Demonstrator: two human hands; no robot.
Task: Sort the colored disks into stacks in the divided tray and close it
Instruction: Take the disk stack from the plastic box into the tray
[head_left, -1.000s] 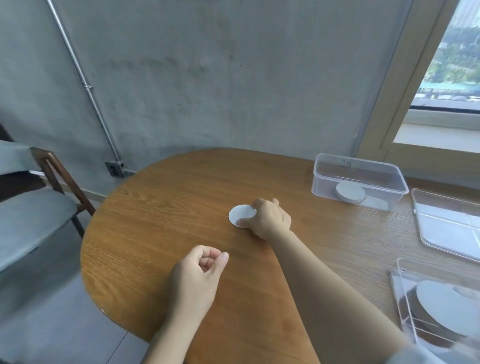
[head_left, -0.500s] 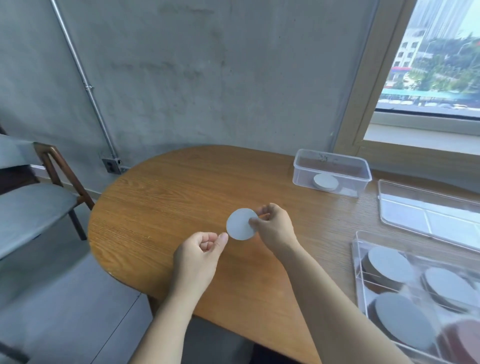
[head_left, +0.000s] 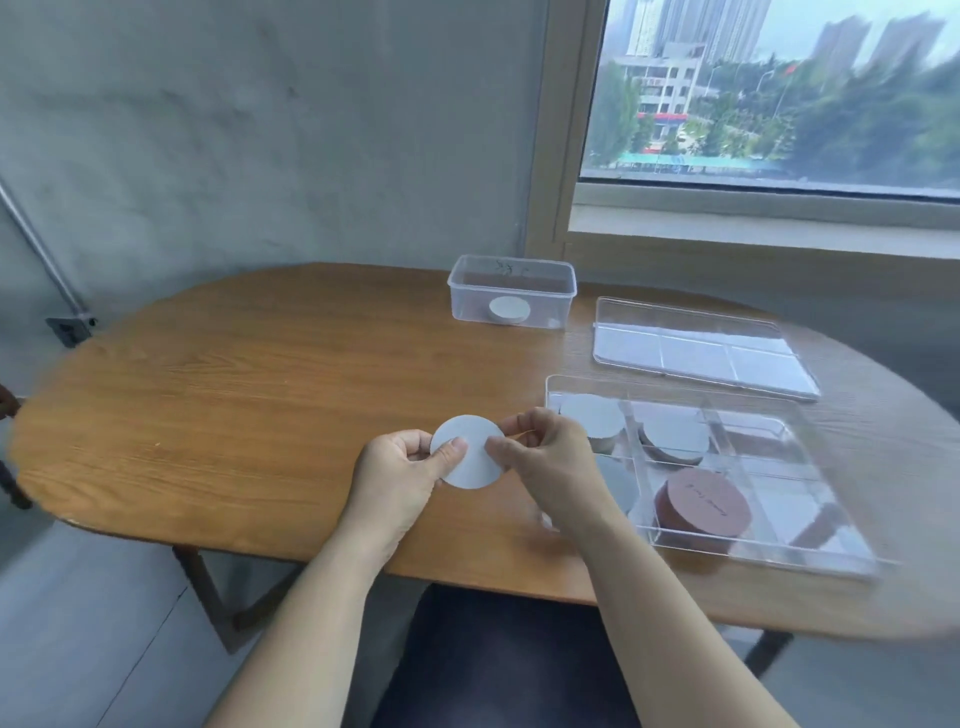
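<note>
A thin white disk (head_left: 470, 462) is held above the wooden table (head_left: 234, 405) between both hands. My left hand (head_left: 402, 480) pinches its left edge with the thumb on top; my right hand (head_left: 545, 460) pinches its right edge. To the right lies the clear divided tray (head_left: 810, 519). It holds grey-white stacks (head_left: 675, 439) in its far compartments, a brown stack (head_left: 701, 509) in the near middle one, and another grey stack partly hidden behind my right wrist. The tray's clear lid (head_left: 701, 348) lies flat behind it.
A small clear tub (head_left: 511, 291) with one white disk (head_left: 509, 310) inside stands at the back of the table. The concrete wall and a window sill lie beyond. The table's near edge is just below my forearms.
My right hand picked the white disk off the table and carried it toward me. My left hand, a loose fist before, now grips the disk's left edge. The view swung right, showing the whole tray.
</note>
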